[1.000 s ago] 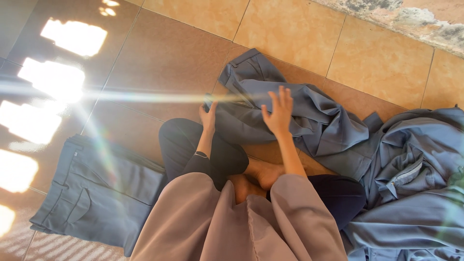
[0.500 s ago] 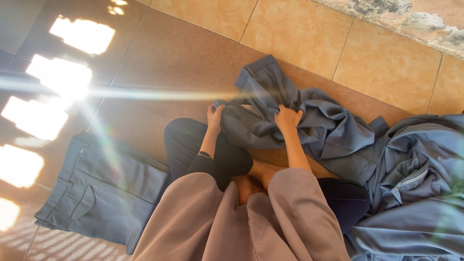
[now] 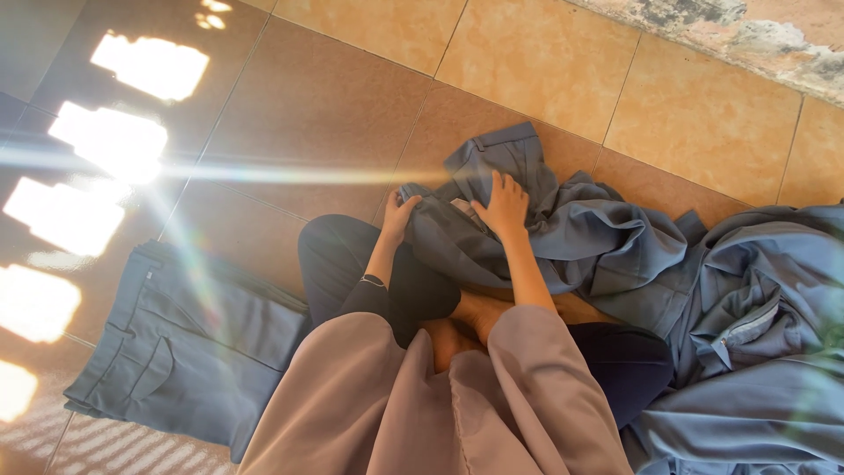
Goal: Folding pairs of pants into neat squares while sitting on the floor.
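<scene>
I sit on a tiled floor with a crumpled grey-blue pair of trousers lying in front of my knees. My left hand grips the near left edge of this garment at the waistband. My right hand presses down on the bunched cloth in the middle, fingers curled into the fabric. Wide beige sleeves cover both my forearms, and a thin dark band circles my left wrist.
A folded grey-blue pair of trousers lies flat at my left. A heap of more grey-blue garments fills the right side. Brown and orange floor tiles stretch ahead, with bright sun patches at the left. A rough wall base runs along the top right.
My right hand went from flat with spread fingers to gripping the cloth. Both hands have bunched and pulled the trousers' waistband end up and toward the middle.
</scene>
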